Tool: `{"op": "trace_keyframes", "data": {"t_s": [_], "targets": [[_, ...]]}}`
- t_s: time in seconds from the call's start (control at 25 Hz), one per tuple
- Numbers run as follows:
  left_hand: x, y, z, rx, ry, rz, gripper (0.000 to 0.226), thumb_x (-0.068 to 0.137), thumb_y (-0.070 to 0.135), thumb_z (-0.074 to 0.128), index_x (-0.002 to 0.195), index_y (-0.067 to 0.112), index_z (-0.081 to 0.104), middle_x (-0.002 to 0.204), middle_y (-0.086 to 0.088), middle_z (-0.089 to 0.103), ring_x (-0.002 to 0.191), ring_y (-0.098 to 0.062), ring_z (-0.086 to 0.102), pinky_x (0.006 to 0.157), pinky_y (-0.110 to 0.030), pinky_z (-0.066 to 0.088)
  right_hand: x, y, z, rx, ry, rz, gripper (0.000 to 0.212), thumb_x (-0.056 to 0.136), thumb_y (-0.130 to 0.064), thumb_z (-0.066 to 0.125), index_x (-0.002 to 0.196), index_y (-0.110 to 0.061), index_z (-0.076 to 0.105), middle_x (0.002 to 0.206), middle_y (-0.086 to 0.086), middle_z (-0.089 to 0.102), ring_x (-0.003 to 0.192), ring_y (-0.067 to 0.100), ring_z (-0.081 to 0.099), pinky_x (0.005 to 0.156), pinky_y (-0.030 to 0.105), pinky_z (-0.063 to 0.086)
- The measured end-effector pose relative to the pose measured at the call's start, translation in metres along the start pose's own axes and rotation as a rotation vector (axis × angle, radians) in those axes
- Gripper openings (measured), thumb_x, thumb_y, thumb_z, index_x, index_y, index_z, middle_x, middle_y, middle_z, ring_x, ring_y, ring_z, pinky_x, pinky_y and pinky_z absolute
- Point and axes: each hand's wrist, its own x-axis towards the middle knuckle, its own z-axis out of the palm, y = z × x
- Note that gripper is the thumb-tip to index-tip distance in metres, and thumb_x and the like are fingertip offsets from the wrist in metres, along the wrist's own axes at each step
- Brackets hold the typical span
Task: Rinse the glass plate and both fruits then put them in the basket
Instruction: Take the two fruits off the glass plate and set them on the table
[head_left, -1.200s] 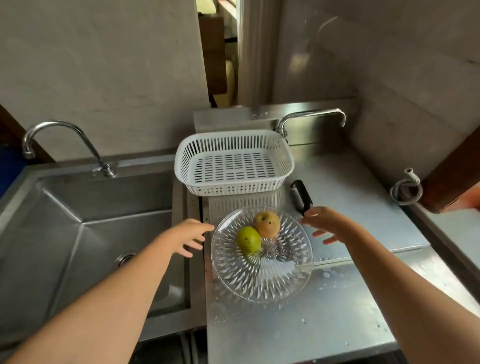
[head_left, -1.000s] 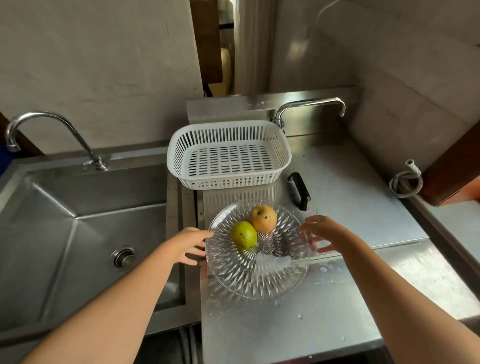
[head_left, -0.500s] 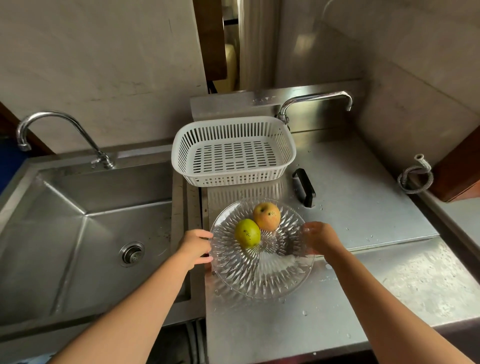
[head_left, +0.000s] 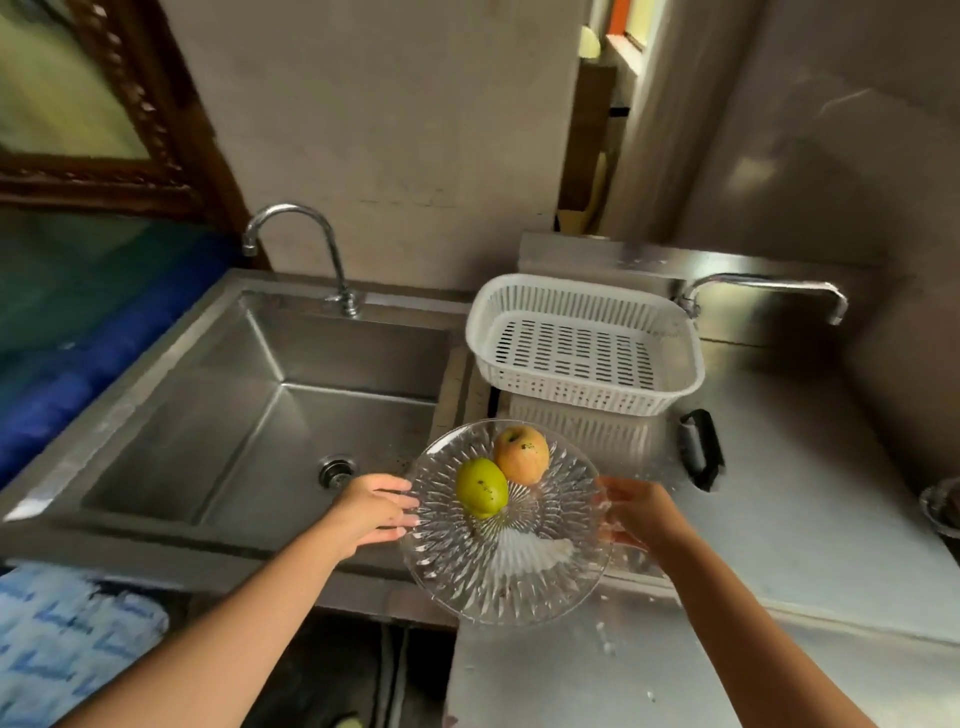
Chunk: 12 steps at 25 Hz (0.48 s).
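I have the glass plate (head_left: 506, 561) between my two hands, the left hand (head_left: 370, 512) on its left rim and the right hand (head_left: 636, 512) on its right rim, so the plate spans straight across from one set of fingers to the other. My left fingers (head_left: 400, 519) lie fairly straight along the rim; whether they wrap under it I cannot tell. My right fingers curl around the far edge, showing through the glass. The green fruit (head_left: 481, 487) and the orange-yellow fruit (head_left: 521, 455) sit side by side, touching, on the far half of the plate. The sink (head_left: 249, 415) lies to the left, its curved faucet (head_left: 291, 228) behind it, so the left hand leads any move that way. The white basket (head_left: 584, 345) sits empty beyond the plate on the tabletop (head_left: 810, 499).

Compared with half a second ago, the plate looks raised and hangs partly over the sink's edge, and my view has swung left.
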Motion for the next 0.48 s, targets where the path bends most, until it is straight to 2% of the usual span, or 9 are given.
{"op": "trace_keyframes", "data": {"t_s": [0.12, 0.28, 0.36, 0.48], "targets": [[-0.013, -0.006, -0.042, -0.053, 0.069, 0.020, 0.047, 0.083, -0.018, 0.043, 0.126, 0.001, 0.050, 0.121, -0.019, 0.062, 0.093, -0.028, 0.066, 0.073, -0.029, 0.053, 0.004, -0.035, 0.031, -0.038, -0.100, -0.091, 0.037, 0.075, 0.024, 0.043, 0.107, 0.014, 0.059, 0.102, 0.035, 0.061, 0.070, 0.022, 0.059, 0.063, 0.039, 0.059], [-0.019, -0.012, -0.109, -0.126, 0.124, 0.056, 0.045, 0.082, -0.018, 0.044, 0.124, -0.002, 0.050, 0.121, -0.021, 0.061, 0.082, -0.027, 0.066, 0.074, -0.030, 0.052, 0.003, -0.079, 0.085, 0.046, -0.223, -0.070, 0.050, 0.077, 0.026, 0.042, 0.118, 0.002, 0.057, 0.094, 0.011, 0.062, 0.069, 0.020, 0.060, 0.056, 0.032, 0.058], [-0.017, -0.012, -0.148, -0.130, 0.129, 0.076, 0.044, 0.083, -0.017, 0.044, 0.124, -0.002, 0.050, 0.120, -0.022, 0.062, 0.081, -0.025, 0.066, 0.071, -0.028, 0.053, 0.002, -0.099, 0.118, 0.089, -0.258, -0.054, 0.052, 0.078, 0.025, 0.044, 0.122, -0.001, 0.055, 0.100, 0.011, 0.061, 0.072, 0.024, 0.060, 0.057, 0.032, 0.057], [-0.005, -0.007, -0.209, -0.089, 0.137, 0.108, 0.042, 0.085, -0.014, 0.044, 0.124, 0.000, 0.050, 0.119, -0.019, 0.063, 0.079, -0.021, 0.067, 0.066, -0.026, 0.054, 0.002, -0.128, 0.173, 0.101, -0.222, -0.060, 0.052, 0.078, 0.025, 0.045, 0.122, -0.001, 0.057, 0.107, 0.015, 0.061, 0.078, 0.026, 0.061, 0.072, 0.038, 0.054]]}}
